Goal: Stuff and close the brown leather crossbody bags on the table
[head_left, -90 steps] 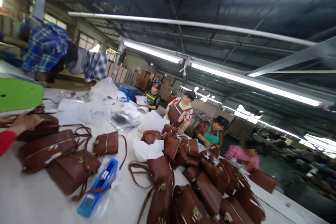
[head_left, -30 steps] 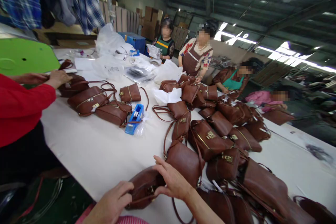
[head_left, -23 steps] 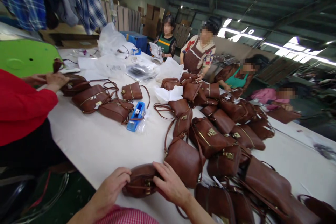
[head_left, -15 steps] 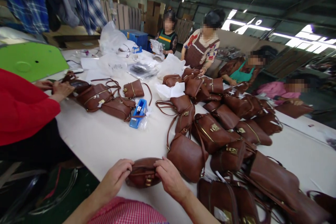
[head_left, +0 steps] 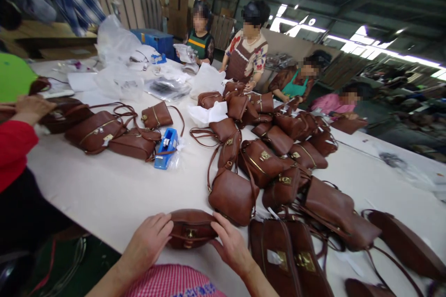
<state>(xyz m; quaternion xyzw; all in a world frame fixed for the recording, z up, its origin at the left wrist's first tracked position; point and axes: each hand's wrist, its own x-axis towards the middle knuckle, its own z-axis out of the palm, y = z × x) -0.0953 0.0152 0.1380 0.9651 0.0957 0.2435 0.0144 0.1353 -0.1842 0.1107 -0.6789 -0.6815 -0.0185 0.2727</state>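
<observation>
A small brown leather handbag (head_left: 191, 228) with a gold-coloured clasp rests at the table's near edge, right in front of me. My left hand (head_left: 150, 237) grips its left end, fingers on top. At the other end, my right hand (head_left: 230, 244) holds the bag with the thumb low and the fingers over the upper edge. Just beyond lies another brown handbag (head_left: 232, 195) with a strap, apart from my hands. To the right, a pair of brown bags with gold locks (head_left: 278, 260) lies close to my right forearm.
Many brown handbags (head_left: 263, 160) are heaped across the white table (head_left: 104, 190). A blue tape dispenser (head_left: 166, 148) stands left of centre, with clear plastic bags (head_left: 120, 76) behind. A co-worker in a red sleeve (head_left: 17, 148) handles a bag at left; several others work along the far side.
My view has turned to the right, so the table's things sit further left. Both hands keep hold of the handbag; my right fingers have shifted to its end, and its clasp side shows more.
</observation>
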